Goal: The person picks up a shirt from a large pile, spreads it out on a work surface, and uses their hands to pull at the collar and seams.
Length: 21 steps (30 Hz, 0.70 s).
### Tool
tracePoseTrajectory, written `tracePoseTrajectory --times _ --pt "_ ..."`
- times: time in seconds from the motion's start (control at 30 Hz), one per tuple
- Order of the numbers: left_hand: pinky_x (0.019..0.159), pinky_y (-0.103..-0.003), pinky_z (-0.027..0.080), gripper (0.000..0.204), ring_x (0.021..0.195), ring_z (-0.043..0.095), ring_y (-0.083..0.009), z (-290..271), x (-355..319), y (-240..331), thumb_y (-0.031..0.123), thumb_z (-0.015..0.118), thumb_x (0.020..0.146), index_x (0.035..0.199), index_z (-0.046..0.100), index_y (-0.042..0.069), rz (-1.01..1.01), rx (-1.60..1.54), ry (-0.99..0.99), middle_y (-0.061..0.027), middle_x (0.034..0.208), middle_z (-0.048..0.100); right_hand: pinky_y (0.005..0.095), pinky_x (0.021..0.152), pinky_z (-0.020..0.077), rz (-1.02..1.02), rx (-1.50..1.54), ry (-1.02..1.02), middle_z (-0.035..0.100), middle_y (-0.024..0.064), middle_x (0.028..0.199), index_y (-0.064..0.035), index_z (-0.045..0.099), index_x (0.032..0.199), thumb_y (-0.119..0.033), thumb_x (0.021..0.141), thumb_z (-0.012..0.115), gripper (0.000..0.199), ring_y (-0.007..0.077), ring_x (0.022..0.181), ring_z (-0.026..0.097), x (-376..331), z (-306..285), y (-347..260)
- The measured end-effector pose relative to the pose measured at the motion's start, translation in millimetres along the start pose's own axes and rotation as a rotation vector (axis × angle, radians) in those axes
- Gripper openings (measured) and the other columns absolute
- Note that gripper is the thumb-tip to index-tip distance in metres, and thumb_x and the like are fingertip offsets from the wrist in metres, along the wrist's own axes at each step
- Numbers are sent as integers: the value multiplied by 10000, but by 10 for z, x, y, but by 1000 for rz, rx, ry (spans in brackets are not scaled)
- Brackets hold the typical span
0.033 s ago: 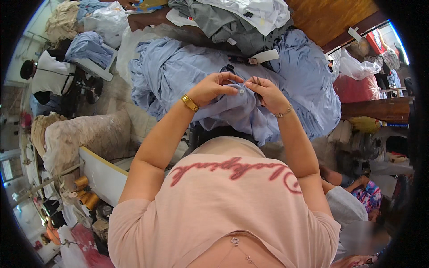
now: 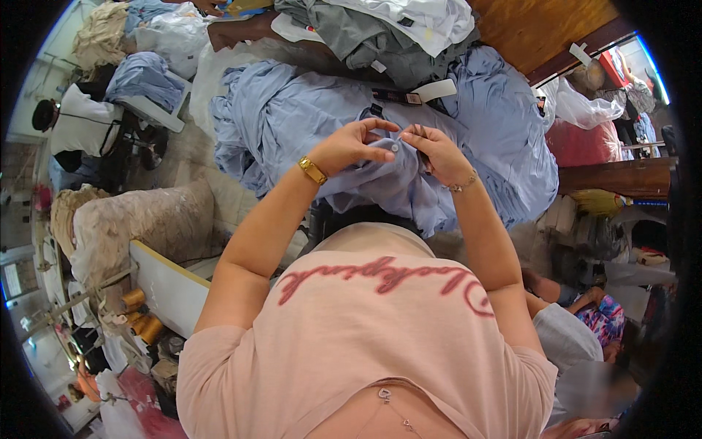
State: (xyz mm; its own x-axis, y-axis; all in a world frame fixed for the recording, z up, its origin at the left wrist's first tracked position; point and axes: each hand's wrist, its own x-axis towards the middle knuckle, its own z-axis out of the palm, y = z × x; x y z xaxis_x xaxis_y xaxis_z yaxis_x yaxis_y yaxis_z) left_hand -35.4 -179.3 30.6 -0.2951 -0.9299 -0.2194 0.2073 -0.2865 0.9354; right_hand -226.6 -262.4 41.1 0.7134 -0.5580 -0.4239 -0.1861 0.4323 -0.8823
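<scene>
Pale blue, creased and softly folded, the garment lies between both hands at the near edge of a larger blue heap, a white button showing on it. The left hand holds thumb and forefinger apart around the button, its other fingers hidden, so I cannot tell whether they grip cloth; the right hand has its fingers curled round a dark object, too small to make out. Leftmost, a plastic-wrapped bale stands on greyish floor; then come the heap, grey cloth beyond it, a wooden panel and a red sack. Counted: at least two golden spools, one gold watch, one button, one dark tag, one white tag, one bracelet
</scene>
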Motion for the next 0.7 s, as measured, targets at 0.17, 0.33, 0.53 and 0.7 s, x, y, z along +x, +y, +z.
tracePoseTrajectory --times 0.17,0.33,0.53,0.7 --pt "728 -174 421 529 790 517 -47 50 17 -159 0 628 759 1237 410 62 25 -112 -14 16 919 559 145 341 273 -24 37 75 509 -92 625 -113 571 825 -210 862 568 103 -12 414 379 41 33 39" --pt "697 -158 418 493 752 500 -36 32 32 -174 -9 592 783 1230 415 101 59 -167 76 21 890 550 162 380 272 -20 -41 55 466 -78 644 -102 554 963 -200 819 614 184 6 447 361 12 23 61" --pt "569 -144 353 453 651 448 -17 -22 10 -211 1 585 787 1205 437 94 56 -48 78 35 779 528 153 410 229 -133 -170 55 438 -60 671 -116 514 1073 -47 730 652 376 13 522 351 -117 68 64" --pt "705 -142 400 451 778 487 -19 -3 -22 -250 -22 557 804 1218 423 96 34 -127 51 36 884 555 163 434 263 -77 -249 92 443 -43 691 -100 499 1090 -5 729 614 391 24 534 356 -212 104 -50"
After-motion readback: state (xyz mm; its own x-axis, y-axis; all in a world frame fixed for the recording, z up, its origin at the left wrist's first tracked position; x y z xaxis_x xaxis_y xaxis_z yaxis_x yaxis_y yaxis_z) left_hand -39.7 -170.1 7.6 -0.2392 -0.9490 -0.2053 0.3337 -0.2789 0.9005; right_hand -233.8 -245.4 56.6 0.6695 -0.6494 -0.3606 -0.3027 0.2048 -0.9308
